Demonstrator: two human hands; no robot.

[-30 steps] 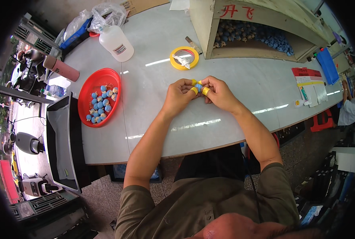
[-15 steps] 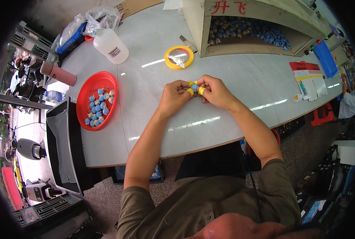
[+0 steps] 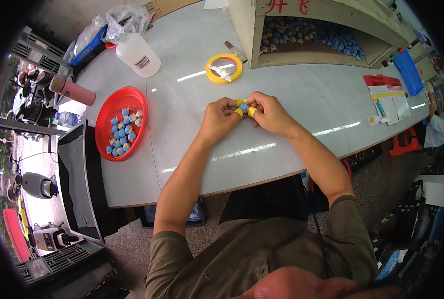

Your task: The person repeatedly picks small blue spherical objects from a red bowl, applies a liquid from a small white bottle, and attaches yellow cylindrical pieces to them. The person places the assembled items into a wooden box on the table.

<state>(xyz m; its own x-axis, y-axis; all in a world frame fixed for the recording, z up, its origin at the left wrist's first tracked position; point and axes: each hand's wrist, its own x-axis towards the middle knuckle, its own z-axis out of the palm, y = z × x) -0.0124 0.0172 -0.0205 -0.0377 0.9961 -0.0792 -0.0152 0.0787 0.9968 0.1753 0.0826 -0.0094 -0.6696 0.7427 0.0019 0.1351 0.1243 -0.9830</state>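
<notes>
Between my fingertips is a small blue ball-like piece [image 3: 243,107], partly hidden by the fingers. My left hand [image 3: 221,117] pinches it from the left side, my right hand [image 3: 268,113] from the right. Yellow tape is wrapped round the thumbs and forefingers of both hands. Just beyond my hands lies a roll of yellow tape [image 3: 238,74] with a crumpled white scrap on it. Left of my hands, a red round tray [image 3: 102,117] holds several similar blue pieces [image 3: 121,133] with pale tips.
A box-like shelf [image 3: 312,60] at the back right holds a heap of blue pieces. A white plastic jug [image 3: 139,56] and a pink bottle [image 3: 73,90] stand at the left. A black bin [image 3: 85,179] sits by the table's left edge. Papers [image 3: 389,102] lie on the right.
Both hands keep their pinch on the blue piece with hardly any movement. The whole view has shifted very slightly.
</notes>
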